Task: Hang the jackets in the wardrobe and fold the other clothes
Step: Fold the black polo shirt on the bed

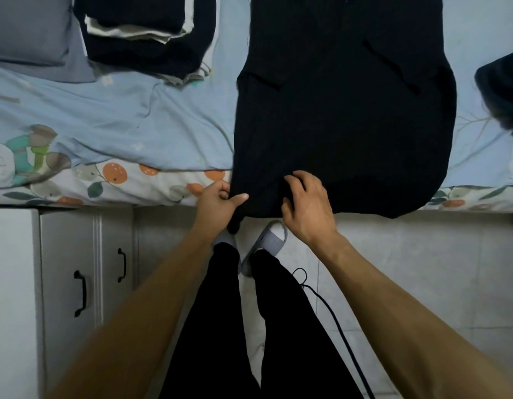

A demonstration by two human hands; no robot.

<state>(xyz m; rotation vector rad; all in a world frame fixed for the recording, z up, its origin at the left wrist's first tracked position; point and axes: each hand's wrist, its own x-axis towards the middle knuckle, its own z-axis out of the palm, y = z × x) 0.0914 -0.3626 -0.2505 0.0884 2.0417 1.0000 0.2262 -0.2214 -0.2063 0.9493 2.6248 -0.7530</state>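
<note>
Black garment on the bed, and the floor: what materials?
Black garment: looks like soft matte knit or fleece; it drapes limply over the bed edge, no sheen. Weave too dark to confirm. Left hand pinches its hem.
Floor: pale glazed-looking tile, judging by faint grout lines.

Garment (pixel 344 116) spread on bed (pixel 169 116), folded pile (pixel 146 33) to its left, pillow (pixel 28 30) farther left
</note>
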